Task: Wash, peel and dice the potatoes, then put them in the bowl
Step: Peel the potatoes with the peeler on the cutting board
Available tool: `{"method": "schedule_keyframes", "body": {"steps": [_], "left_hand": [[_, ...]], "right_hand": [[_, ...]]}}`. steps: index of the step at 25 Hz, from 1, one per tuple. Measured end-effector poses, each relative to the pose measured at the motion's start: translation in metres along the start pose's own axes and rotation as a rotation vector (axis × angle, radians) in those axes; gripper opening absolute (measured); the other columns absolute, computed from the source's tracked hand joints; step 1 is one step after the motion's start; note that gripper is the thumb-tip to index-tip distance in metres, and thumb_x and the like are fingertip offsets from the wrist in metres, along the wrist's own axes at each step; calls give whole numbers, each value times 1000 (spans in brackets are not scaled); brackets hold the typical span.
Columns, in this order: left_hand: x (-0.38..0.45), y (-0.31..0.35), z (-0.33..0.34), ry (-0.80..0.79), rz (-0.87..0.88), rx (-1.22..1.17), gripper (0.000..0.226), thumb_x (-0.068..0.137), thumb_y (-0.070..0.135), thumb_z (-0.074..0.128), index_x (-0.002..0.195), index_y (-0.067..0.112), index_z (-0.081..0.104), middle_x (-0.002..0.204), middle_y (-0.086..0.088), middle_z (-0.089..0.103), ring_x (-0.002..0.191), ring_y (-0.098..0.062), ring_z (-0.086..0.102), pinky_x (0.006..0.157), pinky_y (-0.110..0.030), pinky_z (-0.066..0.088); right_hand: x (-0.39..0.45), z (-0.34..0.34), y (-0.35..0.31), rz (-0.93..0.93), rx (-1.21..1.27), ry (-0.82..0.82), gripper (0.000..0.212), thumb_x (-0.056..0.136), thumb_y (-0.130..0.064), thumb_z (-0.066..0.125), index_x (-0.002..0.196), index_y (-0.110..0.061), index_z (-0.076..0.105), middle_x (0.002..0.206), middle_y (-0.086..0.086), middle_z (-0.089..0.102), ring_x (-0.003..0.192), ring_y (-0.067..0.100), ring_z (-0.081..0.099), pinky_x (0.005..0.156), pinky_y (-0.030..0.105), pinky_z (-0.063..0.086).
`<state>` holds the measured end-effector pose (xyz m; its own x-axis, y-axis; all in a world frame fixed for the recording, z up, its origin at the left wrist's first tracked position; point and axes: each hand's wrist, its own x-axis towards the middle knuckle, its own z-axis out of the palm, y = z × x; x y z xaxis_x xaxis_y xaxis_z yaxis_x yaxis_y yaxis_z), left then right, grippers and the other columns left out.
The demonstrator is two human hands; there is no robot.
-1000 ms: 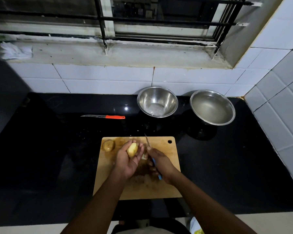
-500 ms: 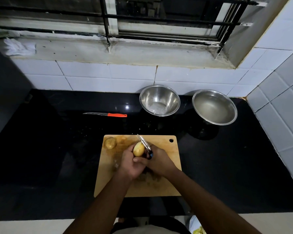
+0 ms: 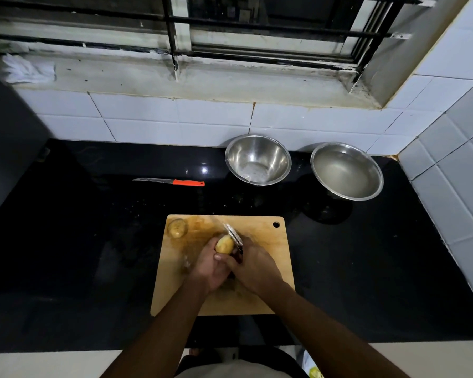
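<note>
My left hand [image 3: 209,267] grips a yellow potato [image 3: 224,244] over the wooden cutting board [image 3: 268,241]. My right hand [image 3: 254,266] holds a metal peeler [image 3: 234,234] whose blade lies against the potato's right side. A second potato [image 3: 177,227] lies at the board's far-left corner. Two steel bowls stand at the back: the left bowl [image 3: 258,159] looks nearly dry, and the right bowl [image 3: 346,171] holds water.
An orange-handled knife [image 3: 170,182] lies on the black counter [image 3: 79,241], left of the bowls. White tiled walls [image 3: 448,173] close the back and right. A white cloth [image 3: 28,69] sits on the window sill at far left.
My right hand moved in from the right and brought the peeler onto the potato. The potato sits higher in my left hand than a second ago.
</note>
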<state>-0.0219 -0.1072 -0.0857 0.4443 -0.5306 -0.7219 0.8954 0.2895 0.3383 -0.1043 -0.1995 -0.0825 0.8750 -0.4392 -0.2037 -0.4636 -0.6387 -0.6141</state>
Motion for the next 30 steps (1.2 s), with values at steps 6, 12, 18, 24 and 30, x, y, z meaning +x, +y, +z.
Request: {"method": "schedule_keyframes", "body": {"steps": [6,12,18,24,30], "left_hand": [[4,-3,8,21,-31,-50,41,106,28,38,84,2,61,63,-8,63,42,-9,60,31,-13,39],[12,-6,3,42,32,4,36,101,22,38,86,5,66,79,-13,66,69,-23,68,66,-26,57],[7,-7,12,-42,20,-57,50,104,29,41,85,1,78,87,-16,73,76,-25,74,67,-31,59],[11,-3,11,-29,-9,-146,38,105,27,41,97,8,74,92,-11,63,69,-18,67,52,-18,56],[10,-5,22,34,-24,-85,26,105,19,46,92,7,66,71,-8,63,46,-10,60,35,-15,44]], "right_hand": [[-10,1,-7,-66,-184,30,59,98,-64,31,128,-18,51,103,5,69,94,23,66,81,40,53],[-11,0,-17,-94,-258,38,53,100,-59,30,122,-18,54,98,5,71,87,24,67,74,37,52],[-3,-23,-6,-46,-197,60,68,84,-80,43,123,-25,55,102,-5,69,90,15,65,69,28,44],[-4,-17,-10,-108,-216,68,54,97,-65,37,124,-20,49,106,-1,67,94,17,64,72,28,42],[-7,-7,-6,-127,-233,71,42,105,-48,28,129,-19,47,100,4,70,91,25,68,78,37,49]]}}
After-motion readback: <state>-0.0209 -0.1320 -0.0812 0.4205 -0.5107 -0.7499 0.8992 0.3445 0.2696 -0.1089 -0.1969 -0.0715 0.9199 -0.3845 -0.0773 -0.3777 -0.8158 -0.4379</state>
